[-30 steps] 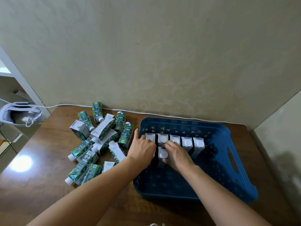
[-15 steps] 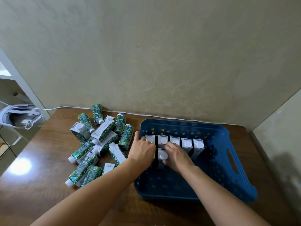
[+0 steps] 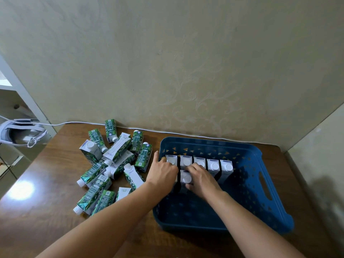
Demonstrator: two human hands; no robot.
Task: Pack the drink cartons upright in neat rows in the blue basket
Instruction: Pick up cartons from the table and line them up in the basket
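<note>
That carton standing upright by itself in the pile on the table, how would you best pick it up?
Come from above and pinch the upright carton by its two flat side walls, just below its white cap. It already stands cap up, so it needs no turning before it goes into the blue basket. Lying cartons crowd its right side, so a top approach is probably easiest.

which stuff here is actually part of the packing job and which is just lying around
Part of the job:
- blue basket
- row of upright cartons in the basket
- carton under the right hand
- left hand at the basket's left wall
- loose cartons heaped on the table

Just lying about:
- white headset
- white cable along the wall
</note>
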